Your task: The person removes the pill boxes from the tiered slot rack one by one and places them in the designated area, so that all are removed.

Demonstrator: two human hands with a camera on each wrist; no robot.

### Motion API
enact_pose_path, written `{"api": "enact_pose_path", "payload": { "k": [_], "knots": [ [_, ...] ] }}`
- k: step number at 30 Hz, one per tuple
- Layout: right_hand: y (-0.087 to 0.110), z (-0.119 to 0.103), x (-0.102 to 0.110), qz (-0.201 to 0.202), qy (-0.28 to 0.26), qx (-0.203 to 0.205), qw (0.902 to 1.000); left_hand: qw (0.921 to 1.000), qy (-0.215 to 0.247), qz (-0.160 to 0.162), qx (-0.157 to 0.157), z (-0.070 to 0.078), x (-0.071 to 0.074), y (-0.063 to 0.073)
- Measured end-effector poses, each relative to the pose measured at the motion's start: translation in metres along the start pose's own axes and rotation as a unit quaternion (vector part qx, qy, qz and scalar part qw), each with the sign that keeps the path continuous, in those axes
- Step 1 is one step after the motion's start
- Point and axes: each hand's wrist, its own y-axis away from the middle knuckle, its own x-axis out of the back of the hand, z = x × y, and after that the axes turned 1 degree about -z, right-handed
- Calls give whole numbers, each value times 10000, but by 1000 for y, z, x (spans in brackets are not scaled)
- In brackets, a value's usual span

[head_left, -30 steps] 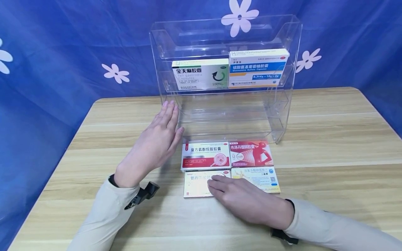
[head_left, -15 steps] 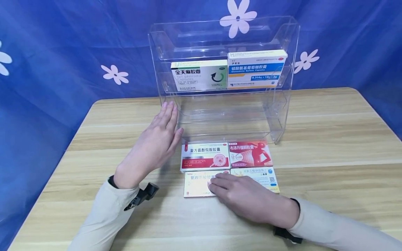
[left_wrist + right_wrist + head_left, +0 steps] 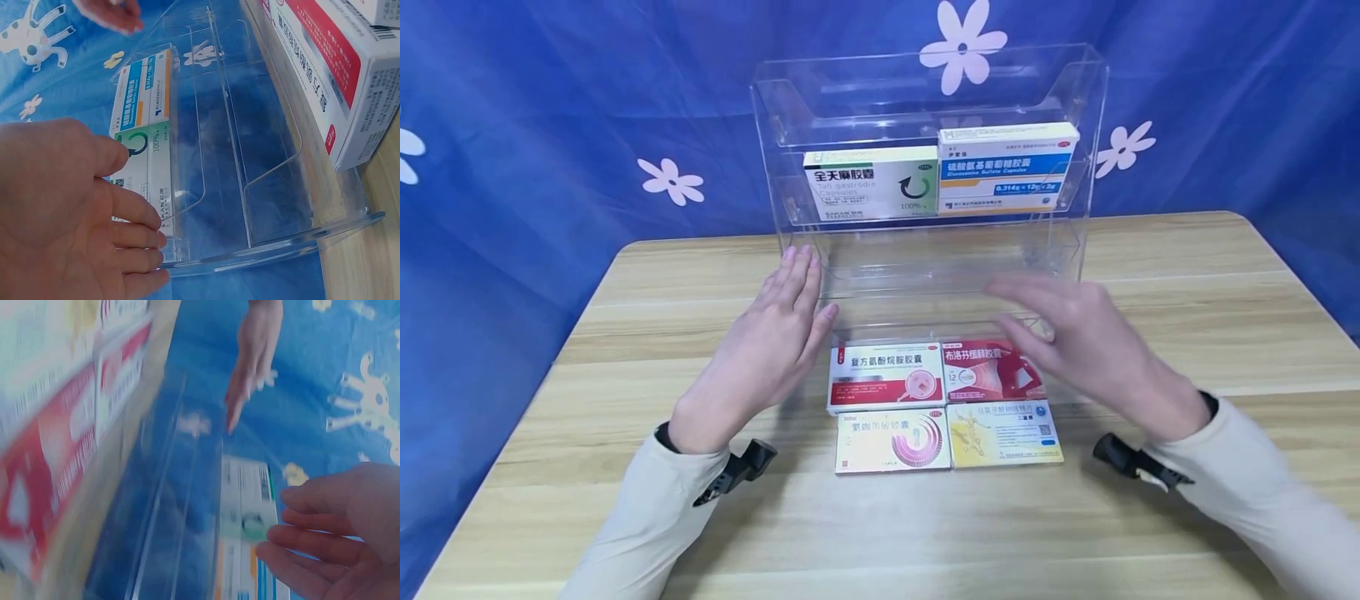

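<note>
The left hand (image 3: 756, 354) is laid with fingers straight and side by side, the thumb set apart and nothing gripped, at the left wall of the clear rack (image 3: 925, 272); it seems to be placed there as a steadying stop, though whether the wall is touched cannot be told. The right hand (image 3: 1093, 350), blurred, is held above the red box (image 3: 970, 371) and before the rack's right part, its fingers loosely bent, thumb apart, nothing grasped. In the rack, the green-and-white box (image 3: 865, 196) and the blue-and-white box (image 3: 1007, 172) are stood side by side, probably propped by the tier behind a clear lip so that their printed fronts can be read. On the tabletop (image 3: 1187, 333), four boxes are laid flat in two rows, close together: the red-banded white box (image 3: 883, 362) and the red box nearest the rack, the pink-ringed box (image 3: 872, 454) and the pale yellow box (image 3: 1000, 446) below, labels presumably turned upward for easy telling apart.
</note>
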Motion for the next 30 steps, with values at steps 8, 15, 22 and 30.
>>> {"api": "enact_pose_path", "payload": {
  "k": [8, 15, 22, 30],
  "knots": [
    [-22, 30, 28, 1033, 438, -208, 9935, 10000, -24, 50, -34, 0, -1, 0],
    [-33, 46, 36, 1371, 667, -496, 9871, 10000, -35, 27, -14, 1, -1, 1],
    [-37, 55, 38, 1113, 850, -719, 9875, 10000, -76, 21, -30, 0, -1, 1],
    [-41, 63, 36, 752, 1049, -723, 9890, 10000, -30, 20, 10, 0, -1, 1]
  ]
}}
